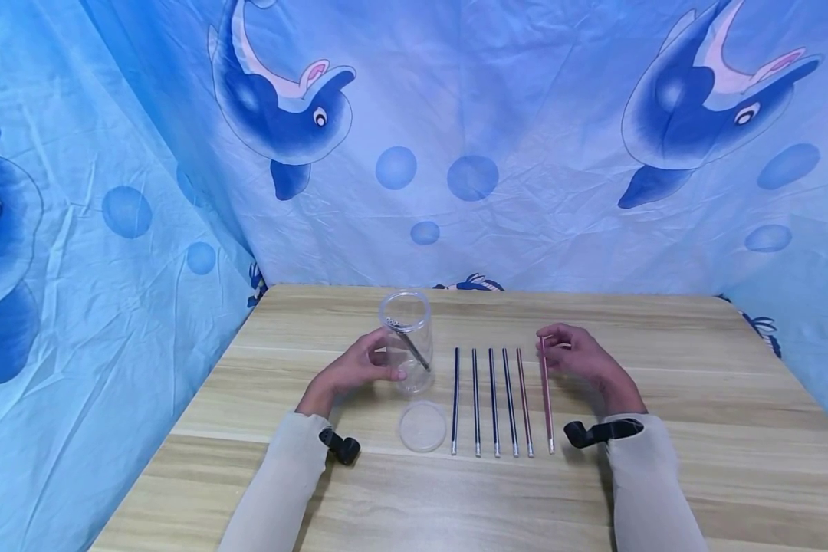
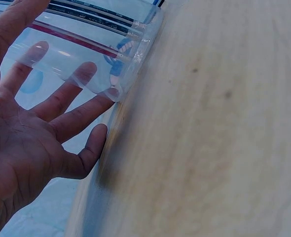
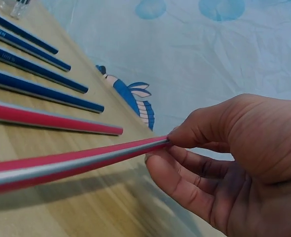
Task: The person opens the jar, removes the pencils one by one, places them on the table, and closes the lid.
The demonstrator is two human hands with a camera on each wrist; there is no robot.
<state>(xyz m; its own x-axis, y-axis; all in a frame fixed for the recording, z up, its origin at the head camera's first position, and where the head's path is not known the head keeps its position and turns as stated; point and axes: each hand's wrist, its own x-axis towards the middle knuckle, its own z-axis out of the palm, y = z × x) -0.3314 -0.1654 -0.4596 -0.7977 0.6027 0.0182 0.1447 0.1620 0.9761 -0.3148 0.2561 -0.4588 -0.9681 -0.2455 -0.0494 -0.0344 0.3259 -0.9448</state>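
Observation:
My left hand [image 1: 357,365] holds a clear plastic jar [image 1: 424,341] upright on the table, thumb at the near side and fingers round the far side. Inside lean a few pencils [image 2: 81,35], dark ones and a red one, their erasers at the jar's mouth end or base as it lies sideways in the left wrist view. My right hand [image 1: 579,357] pinches the far tip of a red-and-silver striped pencil [image 1: 547,395] between thumb and fingers. To its left lie another red pencil [image 1: 524,402] and several dark blue pencils [image 1: 493,402], side by side with white-looking ends toward me.
A round clear lid [image 1: 423,426] lies flat in front of the jar, left of the pencil row. The wooden table [image 1: 717,460] ends at a blue dolphin-print cloth [image 1: 524,245] behind and at the left. Black straps with cameras [image 1: 603,432] sit on both wrists.

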